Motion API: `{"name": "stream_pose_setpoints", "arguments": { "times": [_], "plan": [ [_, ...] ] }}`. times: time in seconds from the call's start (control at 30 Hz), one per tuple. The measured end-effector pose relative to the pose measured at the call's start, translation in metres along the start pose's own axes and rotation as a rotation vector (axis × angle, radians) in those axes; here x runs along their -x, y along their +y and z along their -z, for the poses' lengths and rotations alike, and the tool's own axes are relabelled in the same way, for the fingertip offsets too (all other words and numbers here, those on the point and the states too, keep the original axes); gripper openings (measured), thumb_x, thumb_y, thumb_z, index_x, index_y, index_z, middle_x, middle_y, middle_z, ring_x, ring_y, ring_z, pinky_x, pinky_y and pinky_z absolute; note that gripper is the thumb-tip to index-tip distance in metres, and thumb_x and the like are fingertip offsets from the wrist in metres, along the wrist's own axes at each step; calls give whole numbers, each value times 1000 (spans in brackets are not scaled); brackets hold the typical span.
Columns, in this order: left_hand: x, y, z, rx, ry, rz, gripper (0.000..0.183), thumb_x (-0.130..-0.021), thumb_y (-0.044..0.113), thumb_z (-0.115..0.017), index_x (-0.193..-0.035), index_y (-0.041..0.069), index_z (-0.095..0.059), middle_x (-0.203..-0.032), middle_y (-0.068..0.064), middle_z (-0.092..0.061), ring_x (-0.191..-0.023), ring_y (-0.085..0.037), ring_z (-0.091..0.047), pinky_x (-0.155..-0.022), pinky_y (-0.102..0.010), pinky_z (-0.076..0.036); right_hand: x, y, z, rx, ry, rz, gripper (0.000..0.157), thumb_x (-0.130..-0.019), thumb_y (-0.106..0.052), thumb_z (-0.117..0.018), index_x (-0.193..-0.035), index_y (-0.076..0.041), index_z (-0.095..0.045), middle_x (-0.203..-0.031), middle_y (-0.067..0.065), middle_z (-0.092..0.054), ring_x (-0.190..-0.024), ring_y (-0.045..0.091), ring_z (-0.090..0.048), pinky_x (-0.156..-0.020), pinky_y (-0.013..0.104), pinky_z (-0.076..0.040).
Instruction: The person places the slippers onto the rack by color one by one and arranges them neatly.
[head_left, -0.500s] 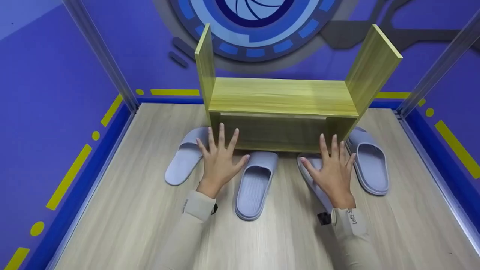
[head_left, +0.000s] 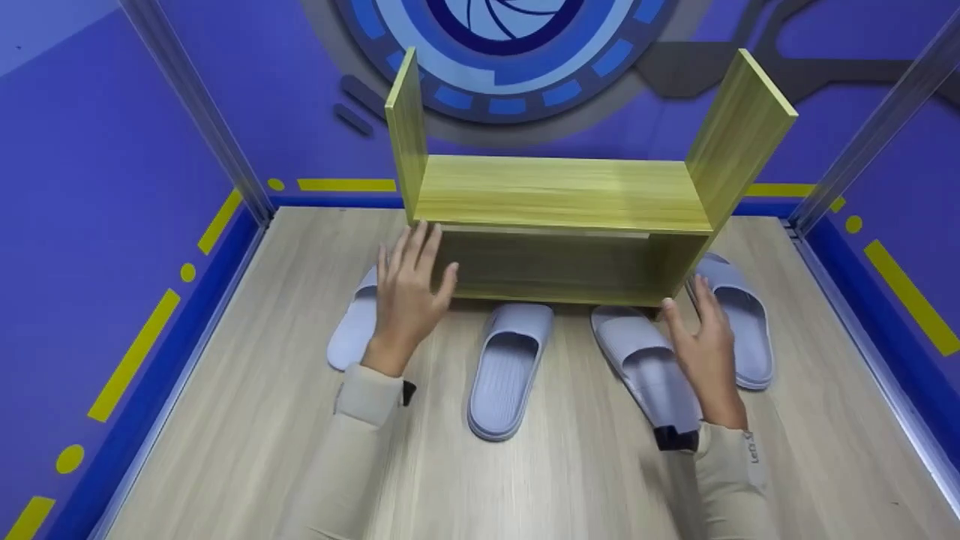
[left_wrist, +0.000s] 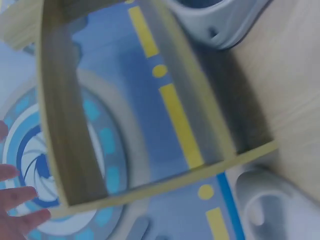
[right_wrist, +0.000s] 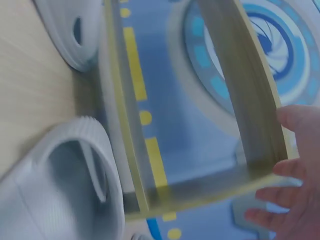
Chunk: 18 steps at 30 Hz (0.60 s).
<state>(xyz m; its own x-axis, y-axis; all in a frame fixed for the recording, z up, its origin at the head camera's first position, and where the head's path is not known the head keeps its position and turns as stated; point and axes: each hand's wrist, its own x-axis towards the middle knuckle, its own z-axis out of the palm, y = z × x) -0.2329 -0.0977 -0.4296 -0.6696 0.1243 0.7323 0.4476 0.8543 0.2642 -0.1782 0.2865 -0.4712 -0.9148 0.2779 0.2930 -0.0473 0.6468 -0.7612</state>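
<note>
A yellowish wooden shelf (head_left: 562, 195) stands against the back wall, with two upright side boards and a middle board. My left hand (head_left: 405, 307) is raised by its lower left corner, fingers stretched out and holding nothing; it partly covers a grey slipper (head_left: 351, 334). To the right, my empty right hand (head_left: 709, 352) hovers near the shelf's lower right corner, thumb apart from the fingers. It sits between a slanted grey slipper (head_left: 652, 367) and another slipper (head_left: 750, 337) at the far right. In the right wrist view, fingertips (right_wrist: 290, 169) overlap the shelf edge.
One more grey slipper (head_left: 506, 382) lies on the wood-patterned floor (head_left: 570, 465) in front of the shelf's middle. Blue printed walls (head_left: 97, 225) enclose the left, back and right sides, with metal posts (head_left: 202, 112) at the corners.
My left hand has moved left and a little toward the back. My right hand has shifted right, uncovering more of the slanted slipper. Both hands' fingers are less spread. Shelf and slippers stay put.
</note>
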Motion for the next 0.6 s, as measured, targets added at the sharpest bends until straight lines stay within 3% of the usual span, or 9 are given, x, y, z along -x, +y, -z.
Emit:
{"name": "stream_pose_setpoints", "arguments": {
  "times": [0.17,0.3,0.43,0.6],
  "plan": [
    [-18,-10,18,120,100,-22,50,-95,26,-59,-139,5,-51,-147,-14,-45,-138,-31,-41,-115,-57,-26,2,17,14,-75,87,-44,64,-95,-34,-61,-150,-12,-36,-153,15,-36,-141,35,-33,-117,49,-25],
    [-31,-20,26,226,151,-30,51,-94,21,-60,-139,0,-49,-149,-16,-43,-139,-30,-39,-119,-51,-22,2,32,19,-120,98,-114,67,-95,-35,-60,-152,-15,-32,-155,11,-34,-141,32,-34,-117,46,-27],
    [-42,-27,33,305,135,-6,53,-96,18,-58,-143,-1,-42,-152,-17,-37,-142,-28,-34,-121,-44,-17,5,46,23,-163,118,-151,70,-95,-34,-61,-153,-14,-28,-156,8,-32,-144,24,-31,-119,40,-25],
    [-56,-32,41,422,92,89,58,-99,20,-54,-149,4,-32,-158,-11,-28,-146,-20,-26,-122,-34,-18,6,65,28,-169,145,-182,74,-94,-33,-63,-154,-17,-23,-158,4,-28,-146,20,-27,-120,34,-22]
  ]
}}
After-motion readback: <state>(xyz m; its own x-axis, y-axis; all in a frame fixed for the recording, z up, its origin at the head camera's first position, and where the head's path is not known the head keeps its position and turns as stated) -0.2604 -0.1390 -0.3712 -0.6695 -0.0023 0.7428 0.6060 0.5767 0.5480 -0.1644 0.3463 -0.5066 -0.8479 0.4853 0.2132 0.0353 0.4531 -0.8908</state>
